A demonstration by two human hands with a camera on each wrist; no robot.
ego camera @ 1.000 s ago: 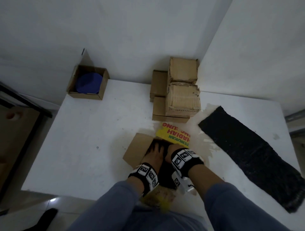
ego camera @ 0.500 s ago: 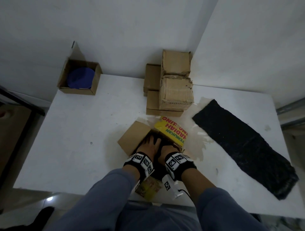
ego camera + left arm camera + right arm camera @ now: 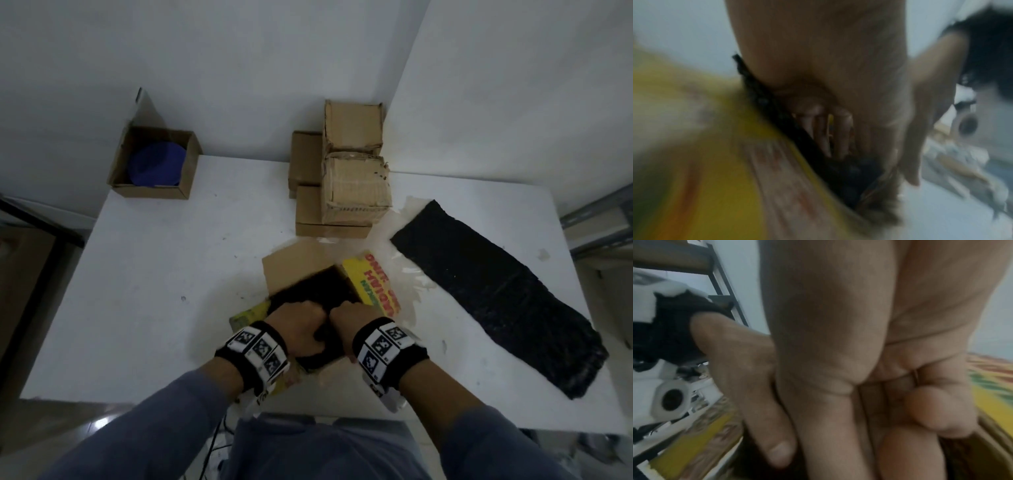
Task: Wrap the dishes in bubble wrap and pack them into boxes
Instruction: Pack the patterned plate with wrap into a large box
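Observation:
An open cardboard box point(image 3: 291, 263) with yellow printed flaps point(image 3: 373, 284) lies on the white table point(image 3: 154, 274) in front of me. A bundle in black bubble wrap point(image 3: 318, 291) fills it. My left hand point(image 3: 301, 329) and right hand point(image 3: 349, 317) sit knuckle to knuckle at the bundle's near end, fingers curled down onto it. In the blurred left wrist view the fingertips point(image 3: 824, 129) hook behind the black wrap's edge point(image 3: 777, 113), beside a yellow flap point(image 3: 715, 162). The right wrist view shows my right hand point(image 3: 859, 386) pointing down into the box, with the left thumb point(image 3: 756, 394) alongside.
A long sheet of black bubble wrap point(image 3: 496, 294) lies flat on the table's right side. A stack of closed cardboard boxes point(image 3: 352, 185) stands against the back wall. At the back left an open box point(image 3: 156, 164) holds a blue dish. Walls close the back and right.
The box has turned, so its yellow flap now lies to the right. Both hands have drawn back from inside the box to the bundle's near end, with fingers curled.

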